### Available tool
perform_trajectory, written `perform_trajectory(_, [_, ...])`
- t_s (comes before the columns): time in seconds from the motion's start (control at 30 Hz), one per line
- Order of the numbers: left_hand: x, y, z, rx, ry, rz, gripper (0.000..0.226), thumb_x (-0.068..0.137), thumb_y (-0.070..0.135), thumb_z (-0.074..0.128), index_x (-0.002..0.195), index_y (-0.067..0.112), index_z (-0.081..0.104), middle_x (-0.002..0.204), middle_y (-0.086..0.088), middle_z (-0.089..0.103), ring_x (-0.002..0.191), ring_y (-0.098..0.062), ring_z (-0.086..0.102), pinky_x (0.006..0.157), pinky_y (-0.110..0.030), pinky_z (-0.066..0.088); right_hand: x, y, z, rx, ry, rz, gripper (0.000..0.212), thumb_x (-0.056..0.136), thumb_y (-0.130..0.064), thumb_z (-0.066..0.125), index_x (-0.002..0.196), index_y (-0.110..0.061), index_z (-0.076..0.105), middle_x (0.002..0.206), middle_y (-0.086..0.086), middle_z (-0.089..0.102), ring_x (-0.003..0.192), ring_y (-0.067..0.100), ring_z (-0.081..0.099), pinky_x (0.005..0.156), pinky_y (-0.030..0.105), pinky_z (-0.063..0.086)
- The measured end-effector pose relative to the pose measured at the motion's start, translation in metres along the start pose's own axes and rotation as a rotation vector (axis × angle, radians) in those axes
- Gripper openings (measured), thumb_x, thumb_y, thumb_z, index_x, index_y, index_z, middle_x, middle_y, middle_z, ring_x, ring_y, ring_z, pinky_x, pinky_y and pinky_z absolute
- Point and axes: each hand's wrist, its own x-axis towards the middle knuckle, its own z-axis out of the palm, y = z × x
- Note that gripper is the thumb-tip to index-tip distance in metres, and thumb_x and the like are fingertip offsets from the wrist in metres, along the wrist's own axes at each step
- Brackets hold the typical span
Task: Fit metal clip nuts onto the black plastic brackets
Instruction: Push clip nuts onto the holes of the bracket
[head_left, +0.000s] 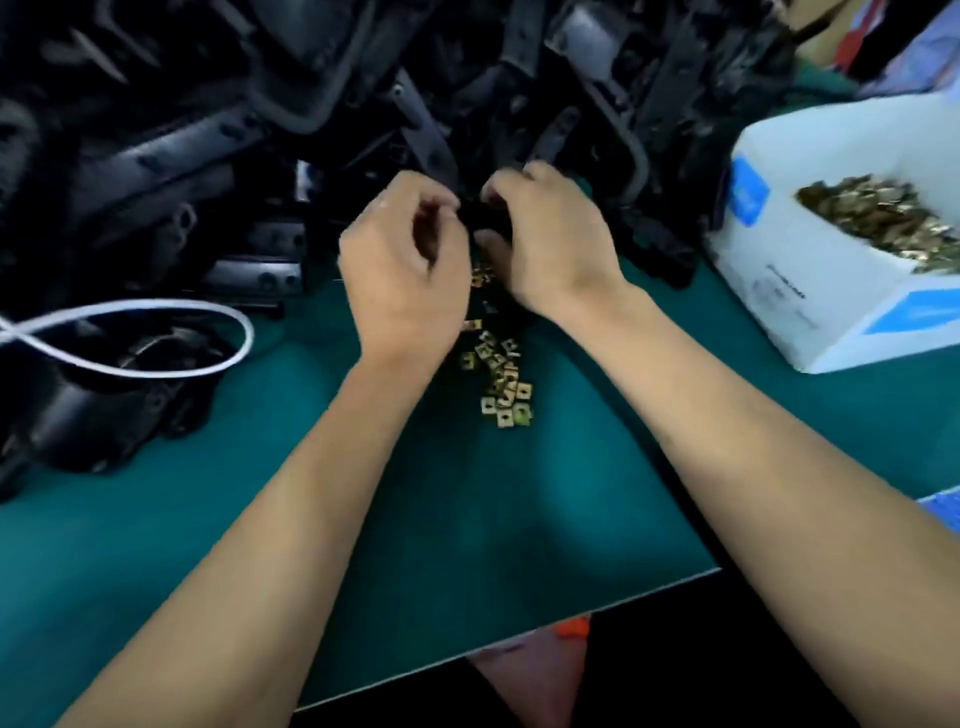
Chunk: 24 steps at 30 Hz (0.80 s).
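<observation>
A small black plastic bracket (475, 215) sits between my two hands above the green table. My right hand (545, 244) grips it, fingers over its top and thumb beneath. My left hand (402, 265) has its fingers curled and fingertips at the bracket's left side; what it pinches is hidden. A loose pile of brass-coloured clip nuts (501, 379) lies on the table just below my hands. A big heap of black plastic brackets (260, 130) fills the back of the table.
A white and blue cardboard box (810, 270) full of clip nuts (883, 218) stands at the right. A white cable (156, 312) loops over black parts (104, 410) at the left. The green table's (467, 519) front edge runs close to my body.
</observation>
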Motion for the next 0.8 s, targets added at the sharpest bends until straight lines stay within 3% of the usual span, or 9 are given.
perform_trajectory(0.13, [0.003, -0.035, -0.024, 0.009, 0.068, -0.101, 0.015, 0.089, 0.012, 0.056, 0.088, 0.011, 0.071, 0.074, 0.007, 0.065, 0.070, -0.010, 0.060, 0.070, -0.025, 0.049, 0.012, -0.013, 0.020, 0.017, -0.070, 0.023, 0.031, 0.095, -0.033, 0.071, 0.120, -0.015, 0.063, 0.127, 0.008, 0.053, 0.100, 0.038, 0.064, 0.082, 0.043, 0.053])
perform_trajectory(0.27, [0.009, -0.042, -0.020, -0.111, 0.119, -0.307, 0.018, 0.086, 0.009, 0.054, 0.086, 0.013, 0.071, 0.076, -0.002, 0.070, 0.074, -0.020, 0.064, 0.074, -0.037, 0.053, 0.012, -0.002, 0.027, 0.068, 0.025, 0.108, 0.021, 0.092, -0.028, 0.075, 0.105, -0.016, 0.065, 0.113, 0.003, 0.058, 0.096, 0.034, 0.064, 0.084, 0.045, 0.054])
perform_trajectory(0.43, [0.009, -0.046, -0.017, -0.135, 0.111, -0.368, 0.018, 0.085, 0.011, 0.054, 0.086, 0.014, 0.072, 0.077, -0.008, 0.071, 0.074, -0.029, 0.064, 0.072, -0.043, 0.053, 0.017, -0.013, 0.031, -0.061, -0.022, 0.111, 0.064, 0.090, -0.060, 0.070, 0.130, -0.014, 0.052, 0.130, 0.014, 0.049, 0.094, 0.040, 0.065, 0.068, 0.040, 0.048])
perform_trajectory(0.53, [0.008, -0.048, -0.015, -0.182, 0.091, -0.381, 0.017, 0.086, 0.011, 0.055, 0.083, 0.019, 0.070, 0.070, -0.002, 0.068, 0.064, -0.023, 0.059, 0.064, -0.039, 0.048, 0.034, -0.021, 0.037, -0.205, -0.059, 0.174, 0.089, 0.083, -0.075, 0.065, 0.136, -0.006, 0.048, 0.131, 0.019, 0.053, 0.104, 0.037, 0.066, 0.065, 0.037, 0.040])
perform_trajectory(0.63, [0.009, -0.047, -0.017, -0.234, 0.094, -0.449, 0.019, 0.087, 0.012, 0.055, 0.080, 0.024, 0.069, 0.066, 0.005, 0.066, 0.060, -0.016, 0.056, 0.063, -0.037, 0.044, 0.041, -0.024, 0.038, -0.195, -0.066, 0.123, 0.081, 0.086, -0.070, 0.066, 0.126, -0.002, 0.053, 0.120, 0.018, 0.066, 0.107, 0.036, 0.068, 0.067, 0.036, 0.040])
perform_trajectory(0.8, [0.010, -0.048, -0.019, -0.263, 0.127, -0.514, 0.022, 0.086, 0.010, 0.054, 0.078, 0.024, 0.069, 0.063, 0.007, 0.065, 0.060, -0.018, 0.059, 0.063, -0.042, 0.052, 0.039, -0.023, 0.036, -0.266, -0.012, -0.039, 0.063, 0.097, -0.061, 0.059, 0.112, 0.000, 0.059, 0.098, 0.016, 0.072, 0.092, 0.039, 0.071, 0.060, 0.036, 0.039])
